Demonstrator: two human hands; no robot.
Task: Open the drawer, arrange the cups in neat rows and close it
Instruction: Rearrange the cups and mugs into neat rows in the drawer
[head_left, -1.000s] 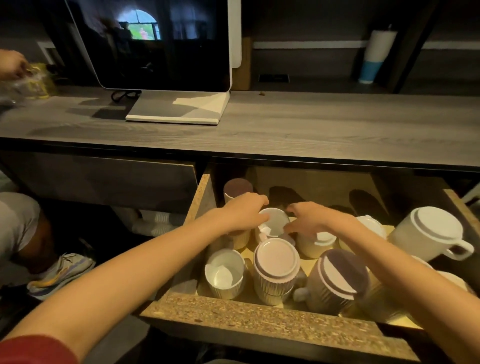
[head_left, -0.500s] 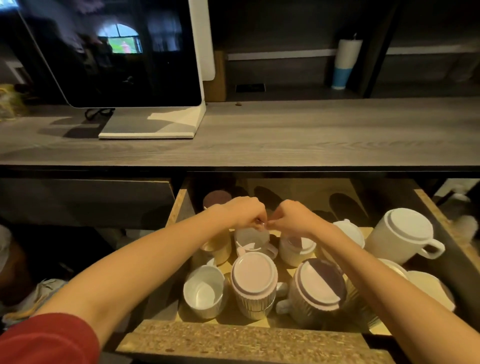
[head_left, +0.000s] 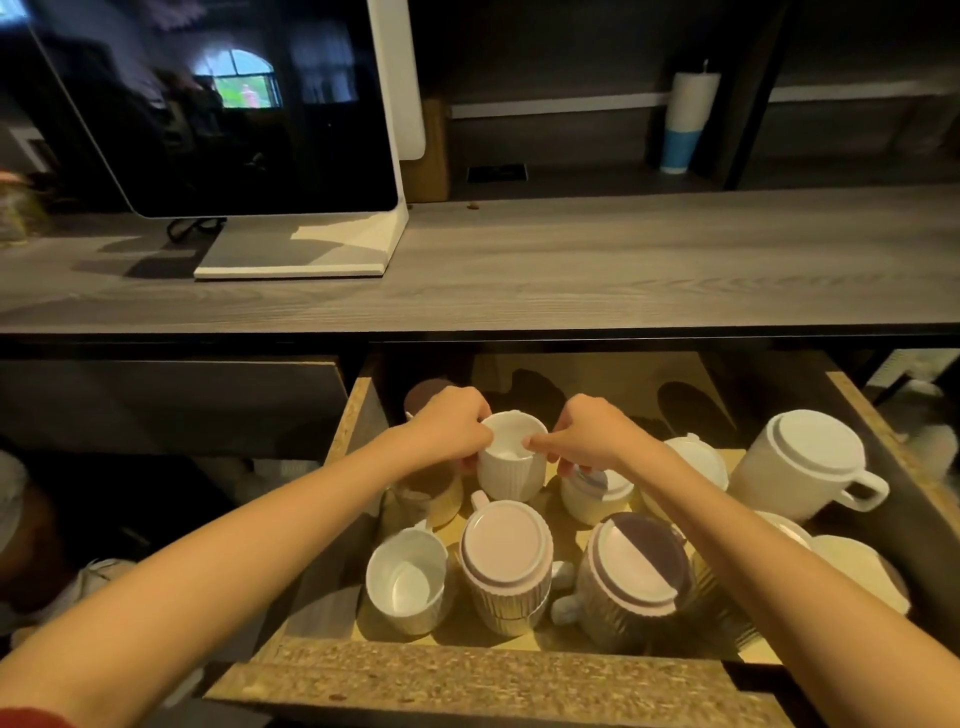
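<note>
White ribbed cup (head_left: 511, 467) upright at centre frame, pinched at the rim by both hands: left hand (head_left: 451, 428) curled over its left edge, right hand (head_left: 587, 439) on its right edge, fingertips (head_left: 532, 442) hooked over the lip. Open drawer (head_left: 467, 680) across the lower half of the frame, chipboard front edge nearest the camera, crowded with cups. Lower centre: open white cup (head_left: 408, 579), beside it an upside-down ribbed cup (head_left: 506, 564), then an upside-down grey cup (head_left: 636, 579) with its handle at lower left. Right of centre: large white mug (head_left: 808, 470) tipped on its side, handle to the right. Brown-bottomed cup (head_left: 427, 392) behind the left hand. Grey wood counter (head_left: 571, 270) above the drawer. Upper left: dark screen (head_left: 223, 104) on a white stand. Upper right: white and blue tumbler (head_left: 688, 122).
</note>
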